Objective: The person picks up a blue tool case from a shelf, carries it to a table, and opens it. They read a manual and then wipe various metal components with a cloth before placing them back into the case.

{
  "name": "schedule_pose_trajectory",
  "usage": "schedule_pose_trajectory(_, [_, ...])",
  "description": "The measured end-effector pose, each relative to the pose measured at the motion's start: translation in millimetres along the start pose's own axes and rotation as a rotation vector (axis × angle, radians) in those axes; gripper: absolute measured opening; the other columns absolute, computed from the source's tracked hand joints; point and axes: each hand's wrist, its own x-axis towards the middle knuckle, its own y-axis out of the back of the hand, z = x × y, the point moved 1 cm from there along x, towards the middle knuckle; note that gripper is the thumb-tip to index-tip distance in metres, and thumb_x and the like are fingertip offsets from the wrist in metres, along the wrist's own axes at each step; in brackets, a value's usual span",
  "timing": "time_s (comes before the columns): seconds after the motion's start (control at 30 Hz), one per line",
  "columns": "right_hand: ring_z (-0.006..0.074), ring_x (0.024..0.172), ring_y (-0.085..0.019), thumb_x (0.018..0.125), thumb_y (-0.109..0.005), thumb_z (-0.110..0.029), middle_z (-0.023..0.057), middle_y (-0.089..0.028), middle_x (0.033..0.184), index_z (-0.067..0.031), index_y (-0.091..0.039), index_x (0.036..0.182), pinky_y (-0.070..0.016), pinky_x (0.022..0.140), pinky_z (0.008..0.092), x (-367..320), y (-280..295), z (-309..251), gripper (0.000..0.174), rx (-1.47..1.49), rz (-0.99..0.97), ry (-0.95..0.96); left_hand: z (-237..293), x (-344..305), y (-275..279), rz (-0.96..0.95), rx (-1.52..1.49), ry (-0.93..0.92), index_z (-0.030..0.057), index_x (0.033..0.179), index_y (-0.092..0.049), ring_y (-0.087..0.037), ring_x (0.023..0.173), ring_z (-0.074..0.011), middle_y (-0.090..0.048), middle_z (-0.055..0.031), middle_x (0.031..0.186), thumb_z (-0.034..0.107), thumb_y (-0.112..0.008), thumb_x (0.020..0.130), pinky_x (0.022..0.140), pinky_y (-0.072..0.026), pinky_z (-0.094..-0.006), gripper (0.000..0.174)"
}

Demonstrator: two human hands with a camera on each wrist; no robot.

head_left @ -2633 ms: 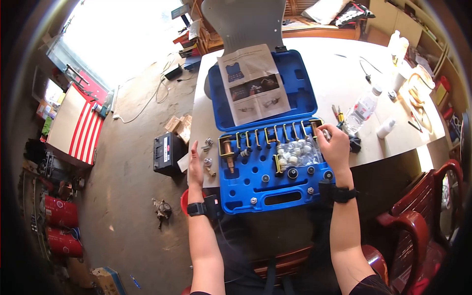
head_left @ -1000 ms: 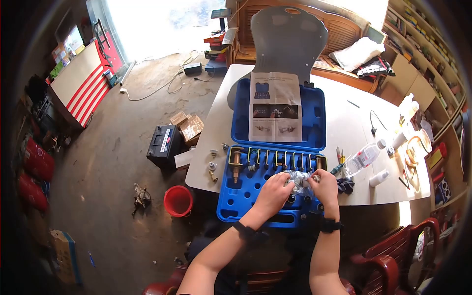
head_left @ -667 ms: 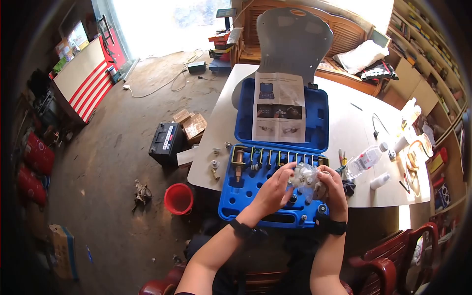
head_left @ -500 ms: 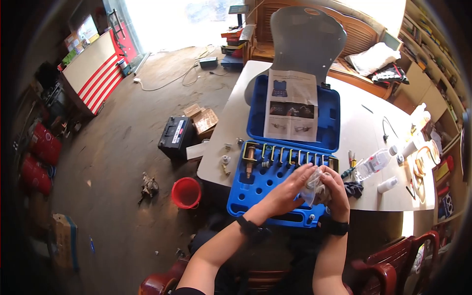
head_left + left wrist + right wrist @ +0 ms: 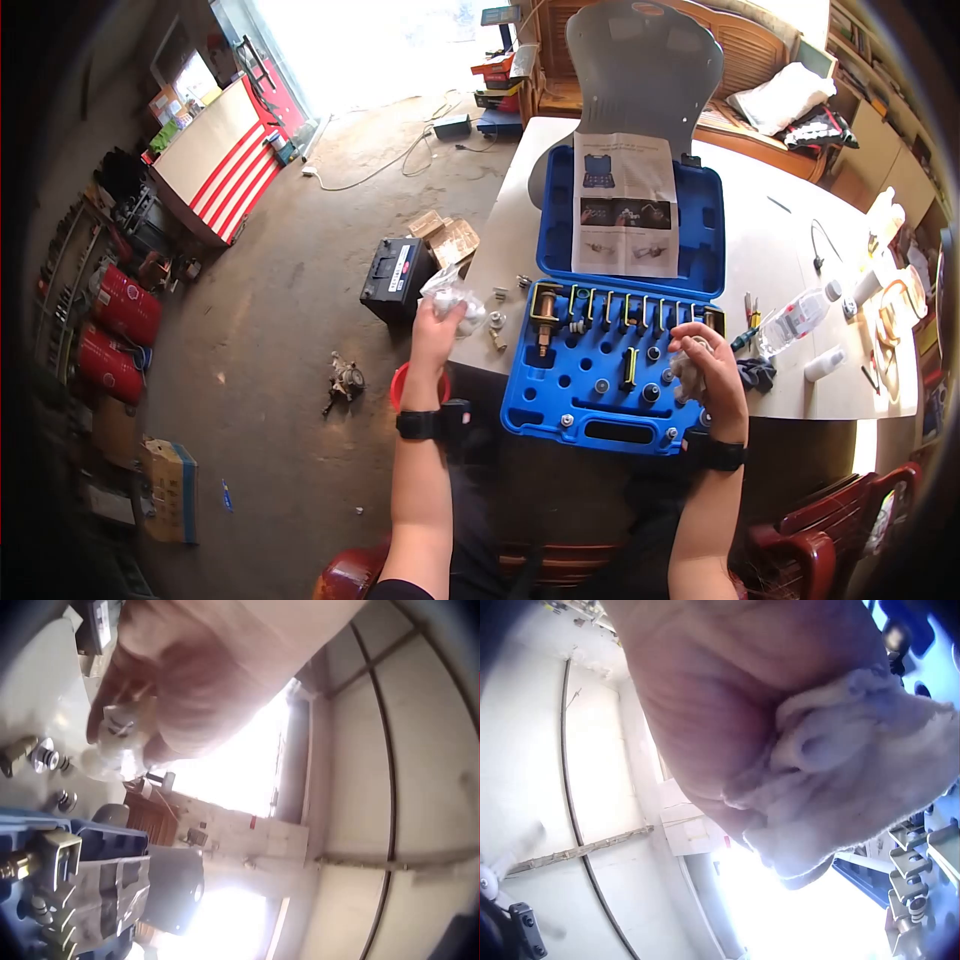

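Observation:
In the head view my left hand (image 5: 432, 338) grips a clear plastic bag (image 5: 458, 308) of small white parts, left of the blue case (image 5: 557, 215) and close by the table's left edge. The left wrist view shows the bag (image 5: 124, 746) bunched in the fingers. My right hand (image 5: 718, 378) holds a crumpled whitish cloth (image 5: 855, 772) over the case's right side. The case lies open, a printed sheet (image 5: 625, 205) on its lid. Along its tray stand a row of metal brackets (image 5: 627, 308), with a brass-coloured threaded fitting (image 5: 545, 318) at the left end.
Loose metal fittings (image 5: 497, 325) lie on the table left of the case. A water bottle (image 5: 800, 320), a small white bottle (image 5: 825, 363) and screwdrivers (image 5: 750, 308) stand or lie at right. Below the left edge are a black battery (image 5: 397, 275) and a red bucket (image 5: 400, 385).
The bag first lay in the case, then was lifted between both hands. My left hand has carried it left past the case, while my right hand stays over the right side with the cloth.

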Motion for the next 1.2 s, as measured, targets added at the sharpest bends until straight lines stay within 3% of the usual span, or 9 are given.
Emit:
schedule_pose_trajectory(0.07, [0.0093,0.068,-0.064,0.095,-0.063,-0.019,0.0057,-0.066,0.09,-0.0021,-0.061,0.108,-0.0499,0.054,0.0196,-1,1,-1,0.021,-0.006,0.003,-0.011,-11,0,30,-0.145,-0.079,0.242,0.0003,0.121,-0.057,-0.065,0.079,-0.015,-0.069,-0.0054,0.098,0.007,-0.066,0.09,0.068,-0.0534,-0.0282,0.033])
schedule_pose_trajectory(0.23, [0.009,0.068,-0.064,0.094,-0.064,-0.02,0.0061,-0.066,0.089,-0.0022,-0.062,0.108,-0.0501,0.055,0.0204,2,8,5,0.023,-0.033,0.042,-0.005,-50,5,45,-0.18,-0.006,0.298,-0.0039,0.125,-0.056,-0.063,0.101,-0.0166,-0.067,-0.0127,0.114,0.008,-0.068,0.089,0.087,-0.0496,-0.0296,0.039])
schedule_pose_trajectory(0.33, [0.0087,0.068,-0.063,0.094,-0.065,-0.02,0.0053,-0.066,0.088,-0.0023,-0.062,0.108,-0.0492,0.055,0.0198,3,11,7,0.022,-0.036,0.034,-0.001,-56,9,53,0.031,0.691,0.035,-0.0017,0.114,-0.064,-0.063,0.101,-0.0281,-0.065,-0.0191,0.108,0.016,-0.071,0.084,0.09,-0.0492,-0.0371,0.036])
schedule_pose_trajectory(0.43, [0.0084,0.067,-0.063,0.094,-0.065,-0.02,0.0048,-0.065,0.088,-0.0025,-0.062,0.108,-0.0488,0.055,0.0196,5,13,7,0.022,-0.032,0.07,0.026,-53,8,48,0.072,0.743,-0.03,0.0002,0.11,-0.067,-0.062,0.1,-0.0346,-0.063,-0.0208,0.104,0.018,-0.072,0.083,0.09,-0.0492,-0.0405,0.033])
schedule_pose_trajectory(0.6, [0.0091,0.067,-0.063,0.094,-0.065,-0.02,0.0032,-0.064,0.084,-0.0039,-0.063,0.109,-0.048,0.053,0.0198,1,24,0,0.022,-0.016,0.195,0.025,-57,6,42,0.045,0.825,-0.158,-0.003,0.113,-0.067,-0.069,0.085,-0.0229,-0.07,-0.0166,0.098,0.014,-0.072,0.083,0.077,-0.0538,-0.0334,0.035])
schedule_pose_trajectory(0.63, [0.0089,0.068,-0.062,0.094,-0.065,-0.021,0.0031,-0.063,0.084,-0.0038,-0.064,0.109,-0.047,0.055,0.0191,-1,26,-2,0.022,-0.012,0.219,0.03,-58,8,42,0.034,0.746,-0.049,0.0011,0.111,-0.068,-0.065,0.096,-0.0331,-0.068,-0.0191,0.1,0.018,-0.072,0.081,0.086,-0.0506,-0.0399,0.034])
schedule_pose_trajectory(0.73, [0.0078,0.069,-0.061,0.095,-0.063,-0.019,0.0023,-0.063,0.084,-0.0034,-0.065,0.108,-0.0456,0.059,0.0187,-2,39,-1,0.02,0.001,0.309,0.092,-55,9,44,0.053,0.762,-0.056,-0.0006,0.111,-0.067,-0.064,0.097,-0.0341,-0.067,-0.019,0.1,0.02,-0.071,0.082,0.087,-0.0502,-0.041,0.036])
schedule_pose_trajectory(0.97, [0.013,0.062,-0.065,0.094,-0.064,-0.015,0.0058,-0.065,0.079,0.0005,-0.062,0.104,-0.0505,0.054,0.0235,-6,65,0,0.019,-0.125,0.563,0.133,3,-17,-1,0.214,0.818,-0.44,0.0015,0.113,-0.062,-0.056,0.108,-0.0341,-0.058,-0.0174,0.115,0.004,-0.07,0.079,0.096,-0.0454,-0.0412,0.034])
schedule_pose_trajectory(1.2, [0.0082,0.065,-0.06,0.087,-0.069,-0.019,0.0042,-0.066,0.074,-0.0004,-0.07,0.093,-0.0481,0.06,0.0253,-5,50,10,0.019,-0.65,0.414,0.137,51,-68,-99,-0.253,0.524,-0.537,0.004,0.107,-0.065,-0.056,0.108,-0.0314,-0.06,-0.0136,0.111,0.01,-0.075,0.077,0.093,-0.0454,-0.0391,0.032])
